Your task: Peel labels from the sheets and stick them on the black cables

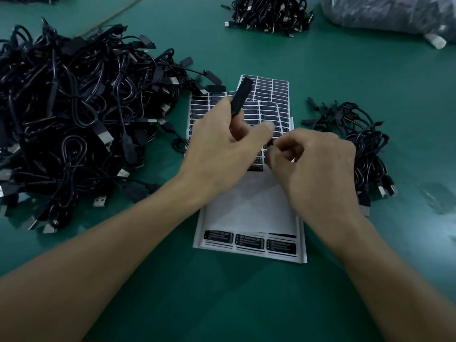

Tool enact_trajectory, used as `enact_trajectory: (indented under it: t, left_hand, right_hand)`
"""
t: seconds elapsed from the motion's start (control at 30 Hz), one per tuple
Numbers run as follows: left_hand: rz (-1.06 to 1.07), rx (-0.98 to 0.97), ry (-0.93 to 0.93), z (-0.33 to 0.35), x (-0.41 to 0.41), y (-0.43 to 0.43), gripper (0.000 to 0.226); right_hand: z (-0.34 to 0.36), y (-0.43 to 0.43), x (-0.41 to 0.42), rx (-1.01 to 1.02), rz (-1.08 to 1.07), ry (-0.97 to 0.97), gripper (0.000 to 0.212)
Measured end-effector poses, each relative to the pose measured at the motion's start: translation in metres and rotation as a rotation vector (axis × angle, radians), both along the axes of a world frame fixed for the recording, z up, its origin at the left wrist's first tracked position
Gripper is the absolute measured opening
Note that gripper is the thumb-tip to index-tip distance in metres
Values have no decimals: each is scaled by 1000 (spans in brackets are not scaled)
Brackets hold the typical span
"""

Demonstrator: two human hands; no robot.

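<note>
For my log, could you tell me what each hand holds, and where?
Left hand grips a cable's black block by its lower end; right hand pinches a small label.

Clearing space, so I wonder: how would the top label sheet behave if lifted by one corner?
The top label sheet looks thin and flat, so it would probably flop and bend. It seems light, and may slide easily, as the sheets beneath already lie fanned out.
</note>
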State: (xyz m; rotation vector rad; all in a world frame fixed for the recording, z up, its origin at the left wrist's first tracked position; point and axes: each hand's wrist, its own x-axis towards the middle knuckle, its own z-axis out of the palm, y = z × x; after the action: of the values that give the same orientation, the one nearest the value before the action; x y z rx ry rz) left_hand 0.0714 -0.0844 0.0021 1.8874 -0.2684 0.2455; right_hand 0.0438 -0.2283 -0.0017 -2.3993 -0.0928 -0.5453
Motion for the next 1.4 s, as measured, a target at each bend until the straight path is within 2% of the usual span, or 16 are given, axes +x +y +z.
enact_trajectory:
  t: [0.1, 0.17, 0.27, 0.4, 0.5, 0.7, 0.83, 1.03, 1.13, 1.4]
  left_hand:
    - [-82, -60, 103, 4, 1, 3, 38]
    - [-121, -77, 103, 5, 1, 6, 35]
    - [-152, -15, 57, 4, 3, 6, 41]
    - [-214, 10, 41, 3, 6, 6, 41]
    - [-258, -13, 50, 3, 7, 6, 42]
    - [-278, -146, 115, -1, 7, 6, 10]
    - [-319, -228, 168, 0, 7, 6, 17]
    - [-444, -225, 260, 3, 8, 11, 27]
    - [-454, -214, 287, 3, 10, 13, 25]
    - [-429, -257, 332, 2, 10, 13, 19]
  right_hand:
    - [1, -3, 3, 242, -3, -57, 11]
    - [3, -2, 5, 492, 32, -80, 14]
    - [6, 0, 5, 876, 146, 20, 18]
    - [4, 1, 7, 1089, 197, 160, 9]
    - [4, 0, 9, 1120, 170, 153, 13]
    - [2, 0, 10, 1128, 194, 108, 21]
    - [0, -1, 11, 1101, 192, 99, 22]
    - [-1, -3, 12, 950, 158, 66, 17]
    - [-1, -4, 12, 853, 139, 41, 16]
    - [-1, -3, 9, 759, 171, 9, 22]
